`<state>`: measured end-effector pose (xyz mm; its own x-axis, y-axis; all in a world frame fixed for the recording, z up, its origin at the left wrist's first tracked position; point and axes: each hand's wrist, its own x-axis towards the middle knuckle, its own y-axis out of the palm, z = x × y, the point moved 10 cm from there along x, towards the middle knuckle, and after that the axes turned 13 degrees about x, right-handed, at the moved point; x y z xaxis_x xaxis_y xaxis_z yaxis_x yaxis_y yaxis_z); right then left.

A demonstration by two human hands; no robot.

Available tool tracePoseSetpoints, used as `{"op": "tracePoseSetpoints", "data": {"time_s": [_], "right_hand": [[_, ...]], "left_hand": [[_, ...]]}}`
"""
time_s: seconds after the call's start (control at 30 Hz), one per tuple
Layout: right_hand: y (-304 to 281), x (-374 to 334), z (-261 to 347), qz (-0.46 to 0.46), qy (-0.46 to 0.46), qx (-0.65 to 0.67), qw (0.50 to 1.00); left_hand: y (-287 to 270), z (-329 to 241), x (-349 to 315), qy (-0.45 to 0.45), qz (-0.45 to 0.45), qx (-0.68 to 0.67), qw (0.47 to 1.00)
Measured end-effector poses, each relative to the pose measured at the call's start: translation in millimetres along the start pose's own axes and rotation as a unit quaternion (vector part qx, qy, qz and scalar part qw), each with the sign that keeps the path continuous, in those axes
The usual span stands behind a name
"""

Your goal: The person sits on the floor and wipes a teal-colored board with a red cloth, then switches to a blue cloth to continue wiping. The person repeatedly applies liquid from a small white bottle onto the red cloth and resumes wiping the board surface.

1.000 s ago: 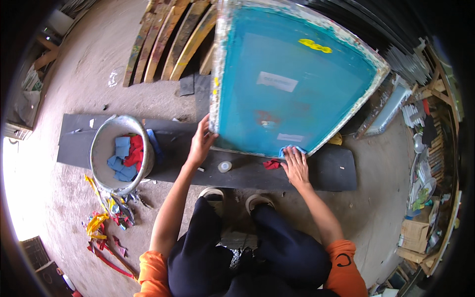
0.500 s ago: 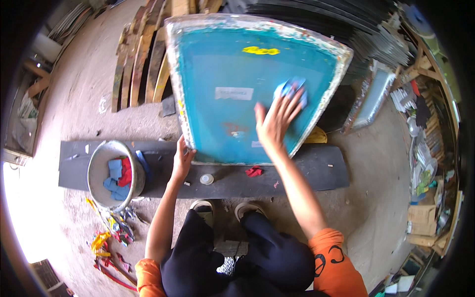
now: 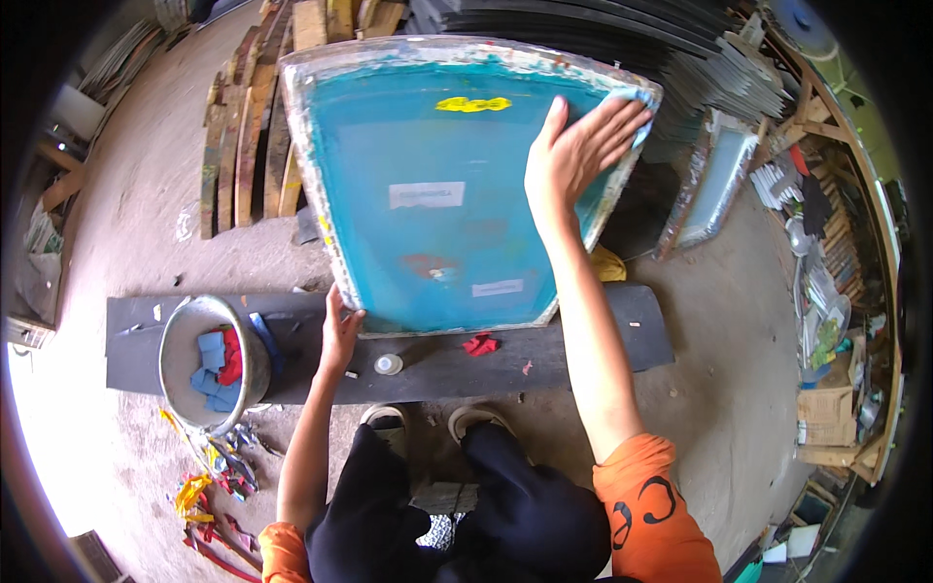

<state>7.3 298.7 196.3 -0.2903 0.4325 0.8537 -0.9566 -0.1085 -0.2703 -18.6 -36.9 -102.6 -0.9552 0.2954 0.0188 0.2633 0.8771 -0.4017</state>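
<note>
A screen-printing frame (image 3: 428, 233) with teal mesh and a paint-crusted white border stands tilted on a dark board. It bears a yellow mark and pale paper labels. My left hand (image 3: 340, 335) grips its lower left corner, thumb and fingers around the edge. At the frame's upper right corner, my right hand (image 3: 578, 151) lies with stretched fingers over a light blue cloth (image 3: 641, 109), pressing it to the mesh and border. Most of the cloth is hidden beneath the fingers.
The dark board (image 3: 457, 374) carries a small white-capped container (image 3: 388, 364) and a red cloth scrap (image 3: 480, 344). A bucket (image 3: 175, 374) of blue and red cloths stands at left. Wooden bars (image 3: 255, 126) lie behind; another frame (image 3: 717, 180) leans at right. Coloured scraps (image 3: 194, 496) litter the floor.
My right hand has moved up with the blue cloth, from the mesh's right middle to the frame's upper right corner. My left hand still holds the lower left corner.
</note>
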Motion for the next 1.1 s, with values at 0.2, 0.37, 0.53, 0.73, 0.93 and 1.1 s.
{"op": "tracePoseSetpoints", "data": {"time_s": [0.2, 0.37, 0.53, 0.73, 0.93, 1.1], "right_hand": [[48.0, -34.7, 93.0, 0.118, -0.15, 0.009, 0.982], [66.6, -121.4, 111.3, 0.282, -0.266, 0.057, 0.92], [38.6, -298.6, 69.4, 0.543, -0.321, 0.106, 0.769], [-31.8, -352.4, 40.4, 0.586, -0.166, 0.246, 0.754], [-39.9, -327.6, -48.6, 0.434, 0.08, 0.185, 0.878], [-25.8, -338.8, -49.4, 0.475, 0.075, 0.173, 0.859]], "left_hand": [[-1.2, -7.4, 2.6, 0.006, 0.007, 0.005, 1.0], [-4.7, -4.9, 3.6, -0.005, 0.0, -0.026, 1.0], [0.7, -13.9, 2.5, -0.005, 0.009, -0.052, 0.999], [-12.1, 5.3, -17.4, 0.018, -0.035, -0.003, 0.999], [-19.0, 8.2, -36.9, -0.007, -0.085, -0.002, 0.996], [-33.8, 4.7, -52.7, -0.007, -0.118, -0.002, 0.993]]}}
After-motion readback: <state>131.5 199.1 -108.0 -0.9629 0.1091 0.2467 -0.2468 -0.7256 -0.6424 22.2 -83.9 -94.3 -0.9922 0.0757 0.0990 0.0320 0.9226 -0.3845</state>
